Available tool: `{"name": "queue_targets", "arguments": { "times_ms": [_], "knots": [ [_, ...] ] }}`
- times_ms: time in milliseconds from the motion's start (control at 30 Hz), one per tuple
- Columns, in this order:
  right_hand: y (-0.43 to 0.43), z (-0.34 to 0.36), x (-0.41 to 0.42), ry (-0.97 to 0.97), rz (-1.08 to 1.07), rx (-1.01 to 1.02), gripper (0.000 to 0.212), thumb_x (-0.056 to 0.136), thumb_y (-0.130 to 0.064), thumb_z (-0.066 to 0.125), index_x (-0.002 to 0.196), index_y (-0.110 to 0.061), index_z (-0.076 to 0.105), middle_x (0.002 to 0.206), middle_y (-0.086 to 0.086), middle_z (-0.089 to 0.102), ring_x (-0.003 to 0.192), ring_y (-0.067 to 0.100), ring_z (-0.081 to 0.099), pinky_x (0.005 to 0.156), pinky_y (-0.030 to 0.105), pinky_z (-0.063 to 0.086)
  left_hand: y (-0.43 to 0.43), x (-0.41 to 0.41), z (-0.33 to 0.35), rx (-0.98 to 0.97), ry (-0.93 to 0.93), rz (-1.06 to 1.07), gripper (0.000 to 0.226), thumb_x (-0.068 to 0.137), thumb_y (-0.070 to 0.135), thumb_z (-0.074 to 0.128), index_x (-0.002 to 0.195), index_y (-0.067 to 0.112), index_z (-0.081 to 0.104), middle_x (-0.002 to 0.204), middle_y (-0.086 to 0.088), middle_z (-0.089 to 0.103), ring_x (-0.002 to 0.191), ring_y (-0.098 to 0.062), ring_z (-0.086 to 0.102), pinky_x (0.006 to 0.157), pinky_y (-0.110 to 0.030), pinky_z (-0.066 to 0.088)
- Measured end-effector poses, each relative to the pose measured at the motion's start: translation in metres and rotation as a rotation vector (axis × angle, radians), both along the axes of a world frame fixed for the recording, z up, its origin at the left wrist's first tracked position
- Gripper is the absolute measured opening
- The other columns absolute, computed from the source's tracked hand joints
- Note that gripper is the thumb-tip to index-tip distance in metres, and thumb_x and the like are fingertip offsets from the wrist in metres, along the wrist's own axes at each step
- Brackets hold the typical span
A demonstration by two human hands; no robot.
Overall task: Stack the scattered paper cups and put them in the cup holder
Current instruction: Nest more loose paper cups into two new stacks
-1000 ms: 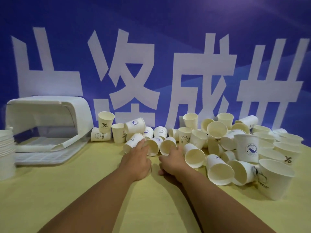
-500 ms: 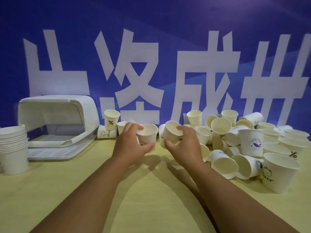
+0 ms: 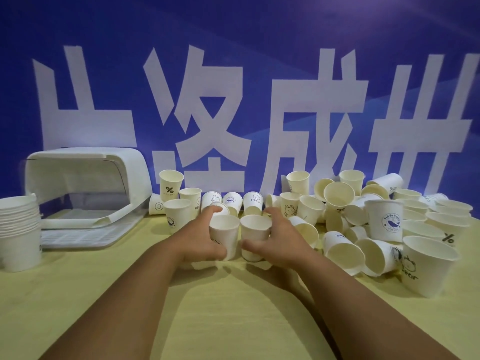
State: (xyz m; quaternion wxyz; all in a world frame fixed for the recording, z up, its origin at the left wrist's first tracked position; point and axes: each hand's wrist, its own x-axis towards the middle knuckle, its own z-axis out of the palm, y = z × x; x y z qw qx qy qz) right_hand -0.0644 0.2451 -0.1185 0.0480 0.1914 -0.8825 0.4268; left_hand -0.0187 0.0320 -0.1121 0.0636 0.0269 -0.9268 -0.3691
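My left hand (image 3: 200, 240) grips a white paper cup (image 3: 225, 231), held upright in front of me above the yellow table. Beside it, my right hand (image 3: 279, 236) grips a second paper cup (image 3: 254, 229), also upright; the two cups sit side by side, almost touching. Several loose paper cups (image 3: 337, 219), some standing and some on their sides, are scattered behind and to the right of my hands. A stack of nested cups (image 3: 19, 229) stands at the far left. The white cup holder (image 3: 85, 175) with its lid raised sits at the back left.
The yellow table (image 3: 233, 307) stretches bare in front of my arms. A blue banner (image 3: 233, 74) with large white characters closes off the back. A large cup (image 3: 428, 263) with a cartoon print stands near the right front.
Both hands reached into the pile, each took hold of a cup, lifted it and drew it toward me; the cups have turned from tilted to upright.
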Motion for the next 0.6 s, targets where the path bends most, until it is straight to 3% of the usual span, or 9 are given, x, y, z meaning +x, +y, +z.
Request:
{"name": "queue_targets", "arguments": {
  "times_ms": [67,133,200,267,333,433,500,600],
  "knots": [
    [0.002,0.009,0.004,0.047,-0.143,-0.008,0.084,0.080,-0.079,0.051,0.145,-0.029,0.034,0.132,-0.004,0.055,0.120,0.023,0.055,0.088,0.038,0.047,-0.011,-0.001,0.007,0.110,0.012,0.015,0.080,0.074,0.020,0.064,0.144,0.040,0.031,0.100,0.000,0.062,0.087,-0.019,0.064,0.072,-0.036,0.054],
    [0.004,0.014,0.005,0.094,-0.265,0.001,0.078,0.088,-0.080,0.028,0.144,-0.026,0.037,0.137,0.004,0.057,0.122,0.028,0.055,0.088,0.043,0.044,-0.024,-0.007,0.010,0.180,0.131,0.165,0.060,0.077,0.022,0.058,0.135,0.033,0.046,0.096,-0.004,0.062,0.083,-0.024,0.061,0.078,-0.043,0.053],
    [0.007,0.014,0.005,0.052,-0.306,0.087,0.082,0.089,-0.081,0.020,0.146,-0.025,0.037,0.138,0.009,0.056,0.124,0.031,0.054,0.091,0.046,0.044,-0.036,-0.011,0.011,0.031,0.312,0.423,0.040,0.085,0.018,0.056,0.123,0.029,0.054,0.109,-0.005,0.059,0.086,-0.026,0.056,0.080,-0.042,0.053],
    [0.008,0.012,0.002,-0.067,-0.318,0.226,0.088,0.089,-0.082,0.018,0.152,-0.023,0.034,0.145,0.010,0.052,0.131,0.032,0.049,0.098,0.047,0.044,-0.043,-0.011,0.008,-0.139,0.394,0.569,0.047,0.087,0.016,0.059,0.131,0.030,0.052,0.127,-0.002,0.045,0.103,-0.026,0.051,0.085,-0.040,0.052],
    [0.009,0.011,0.001,-0.105,-0.318,0.328,0.081,0.094,-0.075,0.022,0.151,-0.019,0.039,0.143,0.012,0.053,0.130,0.031,0.050,0.101,0.046,0.045,-0.049,-0.012,-0.001,-0.193,0.337,0.567,0.059,0.090,0.017,0.059,0.145,0.030,0.044,0.140,0.000,0.032,0.122,-0.026,0.045,0.092,-0.041,0.049],
    [0.011,0.015,0.002,-0.010,-0.299,0.351,0.066,0.102,-0.059,0.025,0.128,-0.009,0.058,0.110,0.015,0.062,0.112,0.034,0.060,0.091,0.043,0.048,-0.056,-0.017,-0.020,-0.233,0.201,0.482,0.063,0.094,0.016,0.052,0.154,0.025,0.035,0.160,0.004,0.015,0.139,-0.025,0.035,0.103,-0.042,0.044],
    [0.012,0.016,0.001,-0.011,-0.330,0.254,0.073,0.102,-0.061,0.017,0.115,-0.007,0.064,0.105,0.014,0.063,0.107,0.032,0.060,0.087,0.039,0.044,-0.059,-0.019,-0.026,-0.227,0.185,0.434,0.061,0.095,0.012,0.050,0.153,0.024,0.034,0.164,0.005,0.012,0.140,-0.025,0.036,0.106,-0.041,0.042],
    [0.011,0.016,-0.004,0.076,-0.407,0.188,0.054,0.104,-0.053,0.029,0.101,-0.013,0.065,0.096,0.005,0.064,0.087,0.024,0.057,0.073,0.035,0.043,-0.059,-0.021,-0.024,-0.223,0.258,0.454,0.040,0.093,0.008,0.053,0.131,0.022,0.049,0.155,0.003,0.026,0.118,-0.024,0.050,0.092,-0.040,0.049]
  ]
}}
